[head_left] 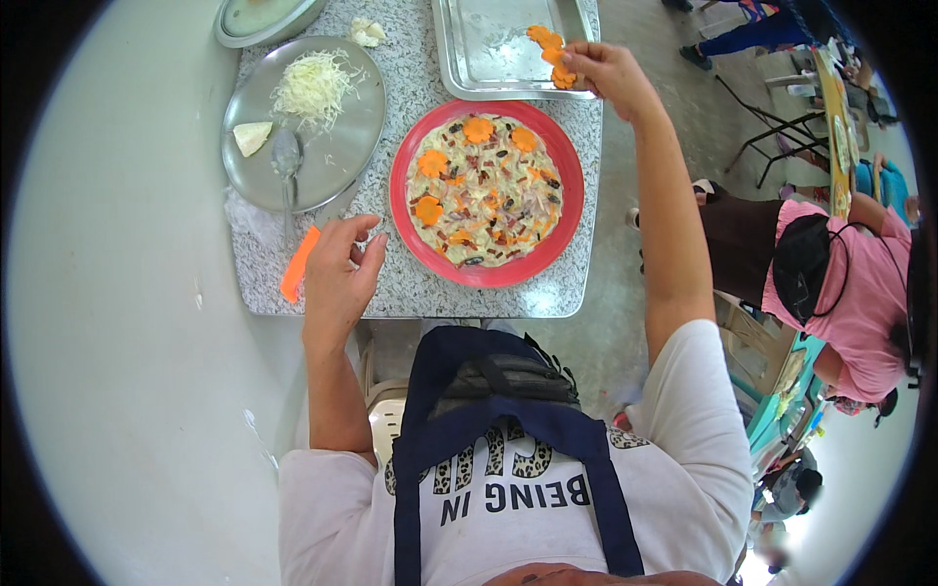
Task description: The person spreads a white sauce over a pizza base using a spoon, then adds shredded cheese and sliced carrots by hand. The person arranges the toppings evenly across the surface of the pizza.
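My right hand (603, 76) is at the right edge of a metal tray (451, 61), its fingers pinched on flower-shaped carrot slices (552, 56). Whether every slice there is in the grip or some lie in the tray, I cannot tell. In front of me sits a red plate (400, 195) of creamy food topped with chopped reddish bits, dark raisin-like pieces and several carrot flowers (478, 130). My left hand (344, 266) hovers left of this plate, fingers apart and holding nothing visible. Beside it lies a flat bright orange strip (299, 265), partly hidden by the hand.
A round metal platter (342, 166) at left holds white shreds (315, 90), a pale wedge (252, 138) and a spoon (285, 156). Behind it stand a lidded pot (264, 21) and a crumpled white piece (367, 33). A wall borders the speckled table's left; people work at right.
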Tool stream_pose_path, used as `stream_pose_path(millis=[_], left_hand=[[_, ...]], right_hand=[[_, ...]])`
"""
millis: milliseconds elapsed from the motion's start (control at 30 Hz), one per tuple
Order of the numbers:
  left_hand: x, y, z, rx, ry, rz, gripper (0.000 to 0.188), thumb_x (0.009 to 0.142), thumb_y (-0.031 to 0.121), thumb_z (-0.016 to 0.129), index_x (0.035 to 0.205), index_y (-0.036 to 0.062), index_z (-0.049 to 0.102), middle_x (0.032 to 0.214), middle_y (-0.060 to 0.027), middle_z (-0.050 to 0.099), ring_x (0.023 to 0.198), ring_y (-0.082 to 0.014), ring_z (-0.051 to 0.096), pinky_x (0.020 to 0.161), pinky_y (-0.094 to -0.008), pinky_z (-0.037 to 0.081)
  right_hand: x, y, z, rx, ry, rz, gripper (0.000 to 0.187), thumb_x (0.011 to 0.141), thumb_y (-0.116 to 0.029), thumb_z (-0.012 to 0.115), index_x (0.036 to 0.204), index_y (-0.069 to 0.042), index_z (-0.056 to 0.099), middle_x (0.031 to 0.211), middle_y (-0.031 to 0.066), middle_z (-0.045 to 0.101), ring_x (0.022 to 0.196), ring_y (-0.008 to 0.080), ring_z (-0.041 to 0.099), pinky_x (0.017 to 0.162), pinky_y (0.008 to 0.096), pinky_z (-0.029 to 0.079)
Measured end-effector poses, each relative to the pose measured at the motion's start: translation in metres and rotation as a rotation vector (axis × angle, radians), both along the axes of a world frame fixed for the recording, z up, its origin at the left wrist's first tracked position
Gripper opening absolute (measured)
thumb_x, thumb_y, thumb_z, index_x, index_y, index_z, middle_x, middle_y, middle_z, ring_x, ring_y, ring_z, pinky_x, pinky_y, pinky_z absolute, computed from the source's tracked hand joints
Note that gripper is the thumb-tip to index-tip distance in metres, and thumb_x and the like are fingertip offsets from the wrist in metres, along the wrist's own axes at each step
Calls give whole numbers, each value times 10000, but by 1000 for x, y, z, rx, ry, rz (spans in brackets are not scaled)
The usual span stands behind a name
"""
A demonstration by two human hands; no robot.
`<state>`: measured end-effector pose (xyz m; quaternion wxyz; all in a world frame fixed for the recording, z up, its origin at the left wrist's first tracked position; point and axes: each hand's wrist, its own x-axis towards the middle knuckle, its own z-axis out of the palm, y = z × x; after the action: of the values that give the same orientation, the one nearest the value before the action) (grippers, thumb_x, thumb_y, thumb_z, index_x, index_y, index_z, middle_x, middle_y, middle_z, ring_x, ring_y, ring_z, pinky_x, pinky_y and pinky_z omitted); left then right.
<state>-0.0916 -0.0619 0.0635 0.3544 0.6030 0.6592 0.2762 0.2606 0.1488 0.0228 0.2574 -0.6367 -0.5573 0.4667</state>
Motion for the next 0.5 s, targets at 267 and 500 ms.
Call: stream_pose_path(millis=[267, 500], left_hand=[[59, 1, -28, 17, -315, 10, 172, 852, 106, 687, 976, -11, 670, 796, -56, 610, 624, -86, 546, 571, -228, 444], [89, -21, -35, -330, -634, -61, 180, 868, 129, 685, 963, -19, 650, 769, 2, 622, 645, -41, 543, 579, -200, 448]], right_hand=[[-45, -148, 6, -318, 581, -59, 187, 874, -174, 685, 984, -23, 672, 741, -25, 631, 536, 28, 435, 471, 197, 340], [-64, -224, 3, -395, 577, 22, 137, 881, -157, 675, 957, -43, 668, 755, -17, 655, 572, 7, 455, 486, 195, 362]])
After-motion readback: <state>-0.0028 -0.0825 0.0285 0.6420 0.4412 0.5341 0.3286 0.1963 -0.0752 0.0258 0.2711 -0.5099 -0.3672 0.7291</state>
